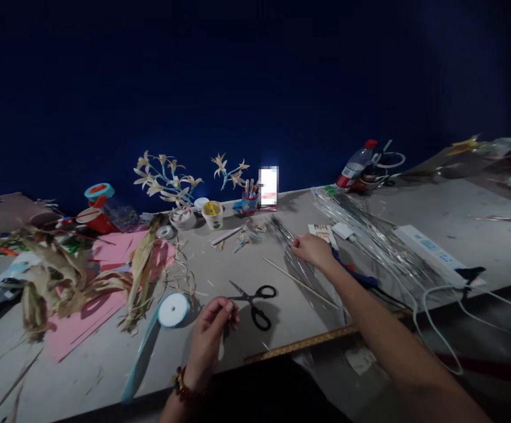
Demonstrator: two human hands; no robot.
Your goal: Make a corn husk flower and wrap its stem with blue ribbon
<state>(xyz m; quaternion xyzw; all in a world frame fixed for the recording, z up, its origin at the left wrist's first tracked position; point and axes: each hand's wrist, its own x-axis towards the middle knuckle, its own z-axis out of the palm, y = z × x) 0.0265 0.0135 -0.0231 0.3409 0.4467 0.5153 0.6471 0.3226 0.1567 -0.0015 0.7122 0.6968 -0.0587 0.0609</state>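
Observation:
My right hand [315,250] reaches forward over a loose bundle of thin wires [302,271] on the table. Its fingertips are pinched together at the wires and seem to grip one. Near the front edge, my left hand [214,323] is closed, thumb against the fingers; whatever it may hold is too small to make out. Black-handled scissors [255,298] lie partly spread just beyond the left fingertips. To that hand's left is a spool of light-blue ribbon [174,309] with its tail unrolled. A thin stick [299,282] lies between the two hands.
Dried corn husks [143,276] lie over pink paper [90,317] at left. Husk flowers [167,182], a tub [212,215], a pen cup [249,202] and a lit phone [268,187] line the back. At right are plastic-wrapped wires [370,232], a power strip [432,255] and a bottle [356,165].

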